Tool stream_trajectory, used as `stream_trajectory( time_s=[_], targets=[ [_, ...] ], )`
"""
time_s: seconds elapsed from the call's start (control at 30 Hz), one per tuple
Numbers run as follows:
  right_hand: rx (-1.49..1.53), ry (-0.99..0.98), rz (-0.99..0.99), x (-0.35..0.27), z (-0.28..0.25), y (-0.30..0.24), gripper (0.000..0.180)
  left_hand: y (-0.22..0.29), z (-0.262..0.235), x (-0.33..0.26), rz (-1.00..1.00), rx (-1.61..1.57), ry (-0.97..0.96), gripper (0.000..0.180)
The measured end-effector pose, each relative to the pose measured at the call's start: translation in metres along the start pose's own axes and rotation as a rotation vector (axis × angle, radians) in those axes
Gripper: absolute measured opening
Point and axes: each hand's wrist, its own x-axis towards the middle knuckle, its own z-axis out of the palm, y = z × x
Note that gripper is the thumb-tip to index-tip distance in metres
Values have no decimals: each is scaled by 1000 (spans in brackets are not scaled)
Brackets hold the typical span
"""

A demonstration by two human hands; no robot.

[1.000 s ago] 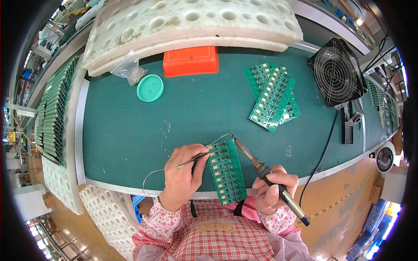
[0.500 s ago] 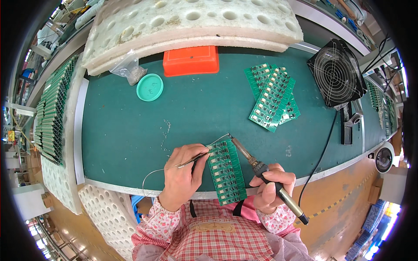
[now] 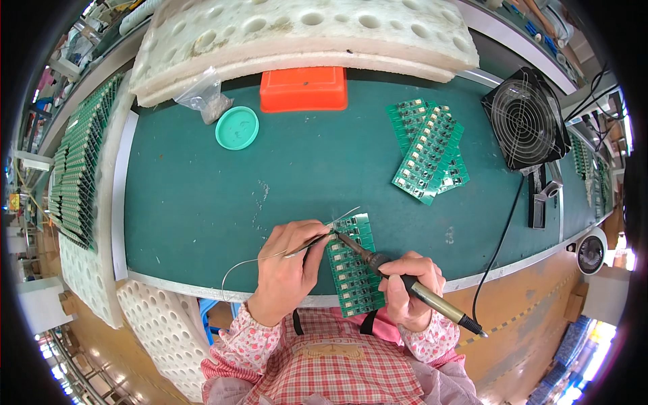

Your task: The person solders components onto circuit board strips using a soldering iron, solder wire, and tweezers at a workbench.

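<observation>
A green circuit board panel (image 3: 355,278) with rows of small parts lies at the table's front edge. My left hand (image 3: 285,270) is closed at its upper left, pinching dark tweezers (image 3: 305,246) whose tips reach the top rows. A thin solder wire (image 3: 244,262) runs through the same fingers, its free end sticking out past the board's top. My right hand (image 3: 413,287) grips a soldering iron (image 3: 432,297) by its handle. The iron's tip meets the board's top rows close to the tweezer tips; exact contact there is too small to tell.
Several similar boards (image 3: 428,152) lie overlapped at the right, near a black fan (image 3: 526,121). An orange box (image 3: 304,89), a teal round lid (image 3: 237,128) and a plastic bag (image 3: 208,101) sit at the back, before white foam (image 3: 297,40). Upright boards (image 3: 81,169) fill the left side.
My right hand has brought the soldering iron's tip down and left, from beyond the board's top edge onto its upper rows. The left hand keeps its hold on the tweezers and wire.
</observation>
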Motion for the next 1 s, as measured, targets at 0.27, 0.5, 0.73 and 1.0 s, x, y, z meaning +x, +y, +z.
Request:
stream_trajectory(
  time_s=[0.27,0.5,0.73,1.0],
  targets=[
    [-28,3,5,2,6,1,9,0,0,1,10,11,5,23],
    [-97,-109,-147,9,0,-2,16,-1,1,0,14,0,7,23],
    [-165,-208,-212,17,1,-13,28,-1,0,0,14,1,-6,23],
    [-212,-234,-269,16,1,-18,31,-2,1,-1,8,-7,1,22]
  ],
)
